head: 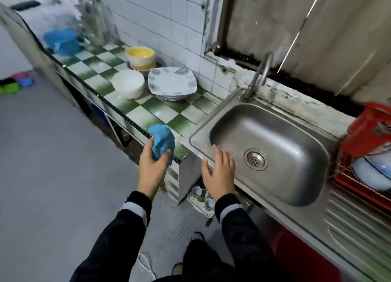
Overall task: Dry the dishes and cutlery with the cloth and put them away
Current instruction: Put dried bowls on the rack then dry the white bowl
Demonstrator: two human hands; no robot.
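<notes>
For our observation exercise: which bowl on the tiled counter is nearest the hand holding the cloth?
The white bowl, standing alone beside the plates; the yellow bowl sits stacked farther back.

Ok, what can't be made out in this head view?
Head view:
- Dish rack: cut off by the right edge; contents cannot be counted.
- Bottles and blue container, far counter: blurred.
- Cupboard under the counter: its door and the right hand hide most of it.
- Cutlery: none visible.
- Blue cloth: bunched in the left hand; its extent cannot be told.
</notes>
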